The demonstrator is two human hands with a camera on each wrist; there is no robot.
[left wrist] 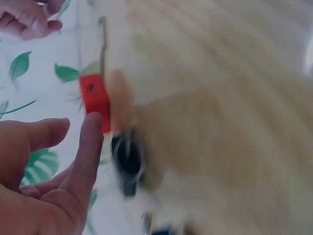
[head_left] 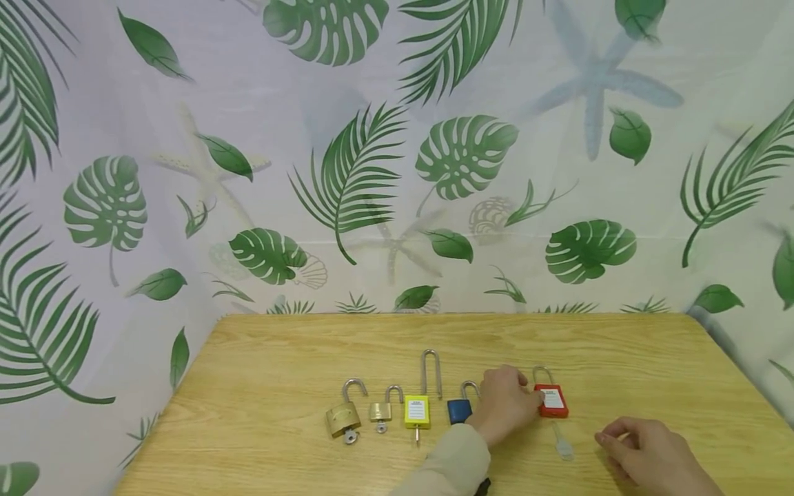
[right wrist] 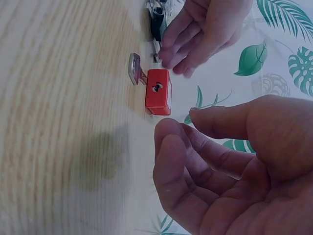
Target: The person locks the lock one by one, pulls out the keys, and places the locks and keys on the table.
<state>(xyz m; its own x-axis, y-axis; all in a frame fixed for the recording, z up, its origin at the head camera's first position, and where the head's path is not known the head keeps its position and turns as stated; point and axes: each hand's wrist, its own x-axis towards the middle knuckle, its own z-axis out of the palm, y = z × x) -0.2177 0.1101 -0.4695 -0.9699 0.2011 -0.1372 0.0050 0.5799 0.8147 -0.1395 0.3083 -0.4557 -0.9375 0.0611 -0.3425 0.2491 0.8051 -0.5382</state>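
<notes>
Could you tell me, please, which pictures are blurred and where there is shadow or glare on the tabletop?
Head view: mostly sharp, no strong glare on the tabletop; left wrist view: tabletop blurred, pale glare at the right edge, red padlock clearer; right wrist view: tabletop grain fairly clear, a soft dark patch, perhaps shadow or reflection, near the right hand.

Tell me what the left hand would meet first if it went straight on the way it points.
Probably the red padlock; the left hand points straight at it, though whether they already touch is unclear.

Wood-grain table (head_left: 260, 358) with padlocks (head_left: 417, 413) and key (head_left: 564, 450)
</notes>
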